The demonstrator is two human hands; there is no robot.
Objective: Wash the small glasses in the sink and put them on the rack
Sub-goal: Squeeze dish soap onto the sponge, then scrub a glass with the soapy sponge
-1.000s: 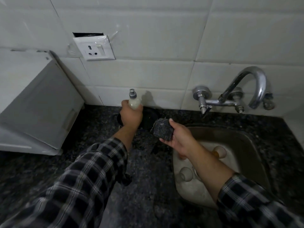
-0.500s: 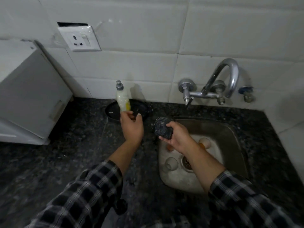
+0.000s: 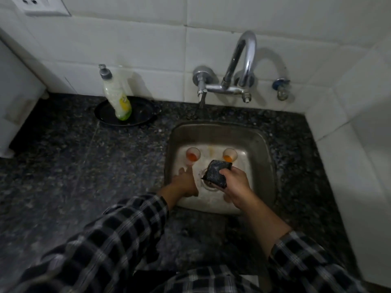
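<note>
The left glass [image 3: 193, 154] stands upright on the far floor of the steel sink [image 3: 213, 134], straight beyond our left hand [image 3: 183, 183], whose loosely spread fingers point at it, forefinger nearly touching its base. The right glass [image 3: 230, 155] stands just beyond the scouring pad [image 3: 216, 174] that our right hand [image 3: 236, 183] grips in curled fingers; we judge the left hand nearer its glass

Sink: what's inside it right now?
Two small glasses with orange dregs, the left glass and the right glass, sit at the back. The right hand holds a scrubber over the drain, hiding most of it.
</note>
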